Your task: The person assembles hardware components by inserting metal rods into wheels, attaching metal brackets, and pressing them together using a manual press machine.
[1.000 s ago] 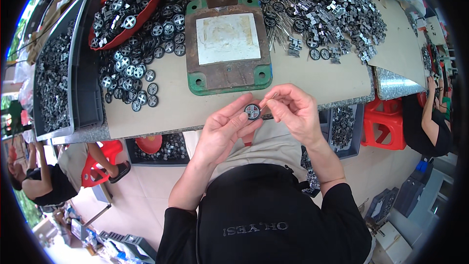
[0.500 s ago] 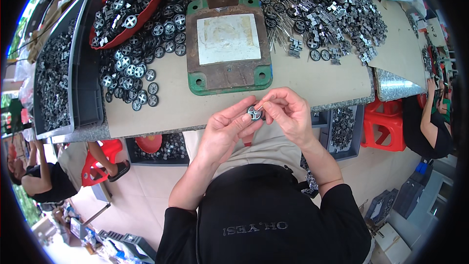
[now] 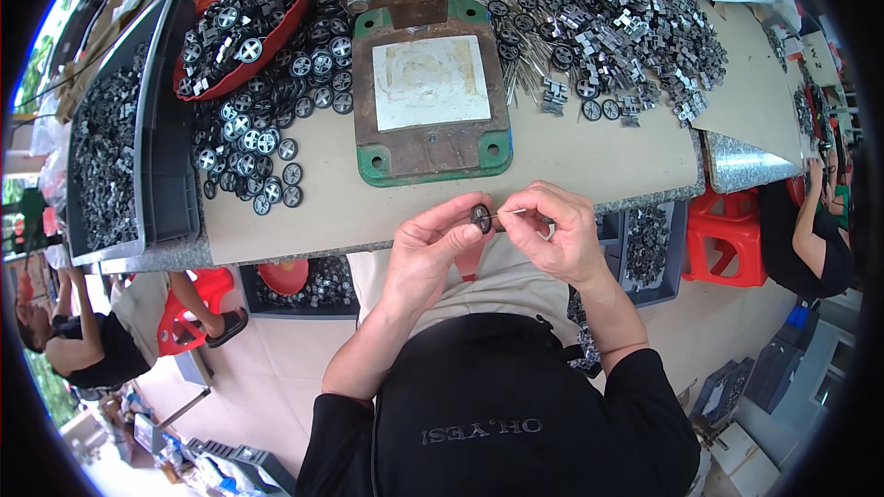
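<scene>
In front of the table's edge, my left hand pinches a small black toy wheel between thumb and fingers. The wheel is turned so that its dark side faces right. My right hand is closed on a thin metal pin, held level. One end of this pin meets the middle of the wheel; whether it is inside the hub I cannot tell. Both hands are close together, below a press base with green corners and a whitish plate on top.
Many wheels lie loose at the left, beside a red bowl of more wheels and a grey bin. Loose metal rods and a heap of small metallic parts are at the right. Co-workers sit at both sides.
The wheel has turned from its silver spoked face to its dark side. My right fingers have drawn a little to the right, and the pin now shows between them and the wheel.
</scene>
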The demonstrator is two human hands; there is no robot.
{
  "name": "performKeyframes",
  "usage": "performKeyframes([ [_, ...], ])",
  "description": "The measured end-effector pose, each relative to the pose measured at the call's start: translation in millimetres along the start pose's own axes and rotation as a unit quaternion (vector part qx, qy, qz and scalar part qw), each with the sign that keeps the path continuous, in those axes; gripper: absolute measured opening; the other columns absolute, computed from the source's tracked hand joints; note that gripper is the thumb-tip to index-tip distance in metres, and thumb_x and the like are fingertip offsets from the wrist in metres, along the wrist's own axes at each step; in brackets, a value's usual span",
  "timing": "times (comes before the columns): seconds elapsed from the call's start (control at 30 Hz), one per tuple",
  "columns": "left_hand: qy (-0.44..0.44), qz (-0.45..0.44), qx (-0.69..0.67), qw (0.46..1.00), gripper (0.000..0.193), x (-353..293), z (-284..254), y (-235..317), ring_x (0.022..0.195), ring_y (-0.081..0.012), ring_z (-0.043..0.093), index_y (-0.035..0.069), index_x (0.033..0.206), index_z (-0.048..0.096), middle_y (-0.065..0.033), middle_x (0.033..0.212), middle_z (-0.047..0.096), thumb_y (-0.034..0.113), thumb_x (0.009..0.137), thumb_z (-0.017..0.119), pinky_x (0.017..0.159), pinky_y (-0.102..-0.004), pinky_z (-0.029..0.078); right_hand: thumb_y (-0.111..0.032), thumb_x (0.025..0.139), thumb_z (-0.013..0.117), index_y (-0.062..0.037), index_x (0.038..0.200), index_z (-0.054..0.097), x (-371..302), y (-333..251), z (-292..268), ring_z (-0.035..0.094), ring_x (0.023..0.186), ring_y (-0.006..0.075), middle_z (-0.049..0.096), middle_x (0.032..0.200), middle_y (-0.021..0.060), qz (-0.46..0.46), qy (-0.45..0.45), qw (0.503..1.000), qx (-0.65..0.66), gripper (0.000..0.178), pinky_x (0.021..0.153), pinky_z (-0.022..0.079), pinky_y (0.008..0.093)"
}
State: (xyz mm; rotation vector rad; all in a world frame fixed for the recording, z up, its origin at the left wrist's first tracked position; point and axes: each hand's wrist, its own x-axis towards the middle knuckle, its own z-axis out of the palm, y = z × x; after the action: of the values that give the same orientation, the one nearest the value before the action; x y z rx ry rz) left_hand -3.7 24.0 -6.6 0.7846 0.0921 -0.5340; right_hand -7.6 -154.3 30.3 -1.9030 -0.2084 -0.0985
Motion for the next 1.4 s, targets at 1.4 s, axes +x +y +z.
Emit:
performKeyframes([
  [1.4,0.007,0.010,0.020,1.000,0.033,7.2,7.3,-8.6,0.100,-0.0257,0.061,-0.002,0.119,0.053,-0.0127,0.113,0.058,0.000,0.086,0.058,0.086,-0.0310,0.050,-0.002,0.072,0.067,-0.0009,0.088,0.056,21.1,48.7,-52.3,0.053,0.060,0.0170,0.059,0.081,0.0086,0.133,0.095,0.978,0.127,0.020,0.058,0.045,0.0289],
])
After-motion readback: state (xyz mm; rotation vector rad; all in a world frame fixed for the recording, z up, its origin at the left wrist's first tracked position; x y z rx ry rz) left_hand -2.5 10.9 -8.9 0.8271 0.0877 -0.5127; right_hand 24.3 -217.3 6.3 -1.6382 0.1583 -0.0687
